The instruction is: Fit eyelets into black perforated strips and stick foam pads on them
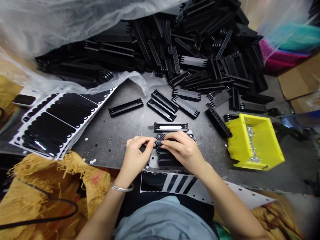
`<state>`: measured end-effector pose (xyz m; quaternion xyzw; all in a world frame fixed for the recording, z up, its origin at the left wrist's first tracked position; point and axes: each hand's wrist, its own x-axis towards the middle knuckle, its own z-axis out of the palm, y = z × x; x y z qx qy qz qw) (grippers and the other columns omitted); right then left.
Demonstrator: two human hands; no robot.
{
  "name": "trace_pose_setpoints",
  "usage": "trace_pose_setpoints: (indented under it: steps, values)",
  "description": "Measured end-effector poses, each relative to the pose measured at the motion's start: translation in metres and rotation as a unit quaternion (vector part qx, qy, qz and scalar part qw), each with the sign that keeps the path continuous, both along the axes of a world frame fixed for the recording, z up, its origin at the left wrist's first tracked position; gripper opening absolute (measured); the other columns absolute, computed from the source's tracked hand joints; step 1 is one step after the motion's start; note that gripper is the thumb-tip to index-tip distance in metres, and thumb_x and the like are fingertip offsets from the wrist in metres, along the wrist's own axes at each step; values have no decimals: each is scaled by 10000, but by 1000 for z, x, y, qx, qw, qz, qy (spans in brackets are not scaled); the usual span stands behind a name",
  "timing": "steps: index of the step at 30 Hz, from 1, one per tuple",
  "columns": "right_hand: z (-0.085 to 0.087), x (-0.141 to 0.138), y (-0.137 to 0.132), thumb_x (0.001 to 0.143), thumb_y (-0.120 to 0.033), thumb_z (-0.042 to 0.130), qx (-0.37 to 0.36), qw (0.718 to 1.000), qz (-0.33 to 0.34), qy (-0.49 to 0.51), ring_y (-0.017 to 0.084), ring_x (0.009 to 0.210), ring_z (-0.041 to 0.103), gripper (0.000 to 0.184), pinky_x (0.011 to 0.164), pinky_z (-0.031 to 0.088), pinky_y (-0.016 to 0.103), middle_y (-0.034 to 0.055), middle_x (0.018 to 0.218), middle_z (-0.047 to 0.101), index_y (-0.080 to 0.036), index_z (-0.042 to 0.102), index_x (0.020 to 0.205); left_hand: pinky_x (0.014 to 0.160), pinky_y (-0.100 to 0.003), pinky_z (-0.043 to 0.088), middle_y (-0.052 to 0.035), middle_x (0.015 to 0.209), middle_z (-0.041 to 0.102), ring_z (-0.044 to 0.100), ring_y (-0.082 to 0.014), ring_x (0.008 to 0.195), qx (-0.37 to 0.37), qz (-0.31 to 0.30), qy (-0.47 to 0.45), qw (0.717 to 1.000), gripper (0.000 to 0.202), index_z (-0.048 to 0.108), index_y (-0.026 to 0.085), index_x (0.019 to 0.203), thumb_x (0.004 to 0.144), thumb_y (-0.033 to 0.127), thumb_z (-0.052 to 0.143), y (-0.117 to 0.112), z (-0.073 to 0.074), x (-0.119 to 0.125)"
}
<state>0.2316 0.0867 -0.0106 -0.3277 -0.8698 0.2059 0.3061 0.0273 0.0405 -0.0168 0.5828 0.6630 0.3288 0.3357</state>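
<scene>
My left hand (140, 151), a bangle on its wrist, pinches thumb and finger at the left end of a black round-ended strip (159, 142). From the other side, my right hand (183, 148) has its fingers closed on the same strip and covers most of it. Just beyond lies a black plastic bar (160, 136) with a patterned face and a screw at each end. Several black bars with smooth faces (168, 163) are lined up nearer me, partly under my right hand. Behind them rests an open-sided black bar (171, 127).
A large heap of black bars (175, 60) fills the back under clear plastic film (75, 26). Loose bars (126, 107) lie in front. Sticker sheets (62, 120) are stacked left; a partly used sheet (175, 183) is near my lap. A yellow bin (267, 143) holds small metal screws.
</scene>
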Motion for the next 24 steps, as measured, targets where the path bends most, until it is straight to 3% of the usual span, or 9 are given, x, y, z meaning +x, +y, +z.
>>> trace_pose_setpoints:
  steps: [3, 7, 10, 13, 17, 24]
  values:
    - [1, -3, -1, 1016, -234, 640, 1, 1000, 4, 5, 197, 918, 659, 151, 807, 565, 354, 86, 1045, 751, -203, 771, 1085, 987, -416, 387, 21, 831, 777, 660, -213, 868, 1, 4, -6, 1000, 230, 752, 265, 849, 981, 353, 584, 3, 0, 2]
    - [14, 8, -2, 1008, -283, 653, -12, 998, -7, -64, 239, 990, 664, 178, 832, 575, 399, 114, 1139, 737, -225, 779, 1119, 1001, -427, 363, 29, 795, 740, 634, -204, 844, -15, 11, 17, 1000, 222, 701, 246, 758, 939, 368, 661, 7, -1, 5]
    - [25, 36, 1, 1000, -344, 672, -98, 991, -44, -74, 230, 986, 685, 221, 849, 581, 389, 106, 1111, 721, -217, 758, 1158, 1025, -436, 338, 31, 802, 732, 626, -207, 875, -23, 6, 24, 999, 224, 687, 242, 749, 930, 373, 671, 9, -2, 6]
    - [23, 60, 6, 993, -317, 684, -181, 980, -83, 1, 181, 858, 700, 130, 772, 576, 319, 52, 954, 733, -218, 767, 1000, 1030, -438, 328, 30, 790, 723, 620, -206, 873, -19, 3, 20, 1000, 236, 674, 239, 730, 925, 372, 667, 10, -3, 5]
    - [8, 66, 8, 991, -265, 670, -150, 980, -115, 66, 174, 823, 693, 117, 740, 568, 312, 46, 901, 740, -211, 762, 945, 1021, -440, 332, 28, 777, 722, 616, -204, 844, -7, 0, 18, 1000, 246, 665, 238, 719, 922, 377, 659, 8, -4, 3]
    - [7, 67, 10, 1011, -244, 625, -136, 988, -60, 31, 166, 820, 675, 126, 756, 568, 306, 46, 919, 701, -210, 735, 960, 978, -413, 393, 18, 758, 713, 619, -200, 816, -1, -8, 25, 1000, 271, 654, 234, 712, 933, 391, 642, 13, -5, 5]
